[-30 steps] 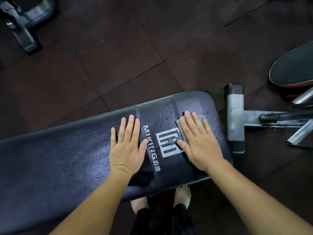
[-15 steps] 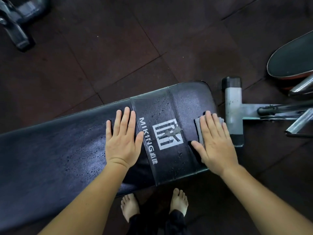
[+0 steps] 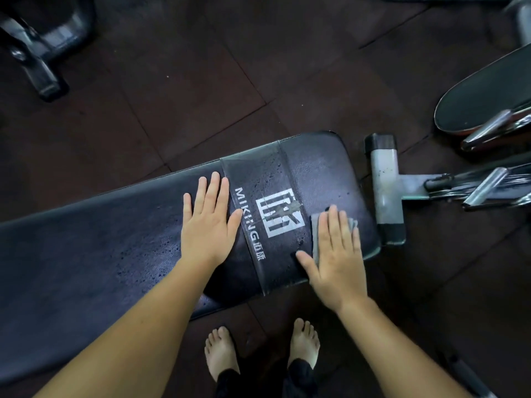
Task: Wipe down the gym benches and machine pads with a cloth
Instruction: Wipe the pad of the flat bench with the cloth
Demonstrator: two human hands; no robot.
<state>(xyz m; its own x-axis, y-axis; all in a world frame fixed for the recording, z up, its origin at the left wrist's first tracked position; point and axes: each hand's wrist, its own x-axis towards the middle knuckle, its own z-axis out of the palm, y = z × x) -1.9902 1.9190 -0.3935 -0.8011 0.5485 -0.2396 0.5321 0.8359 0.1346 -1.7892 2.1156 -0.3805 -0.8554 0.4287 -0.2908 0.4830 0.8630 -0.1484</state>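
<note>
Right now: right grip (image 3: 336, 254) flat on the grey cloth (image 3: 315, 237), left grip (image 3: 208, 225) flat on the worktop (image 3: 86, 254).
Right grip's fingers are straight and close together, pressing the cloth onto the black pad near its right end, just right of the white MIKING logo (image 3: 280, 215). Cloth edges show left of and past the fingertips. Left grip is palm down, slightly spread, holding nothing, just left of the logo band. Droplets speckle the pad. Grey T-shaped frame foot (image 3: 386, 185) sits just past the pad end. Bare feet (image 3: 221, 354) on the dark tiled floor (image 3: 172, 81).
</note>
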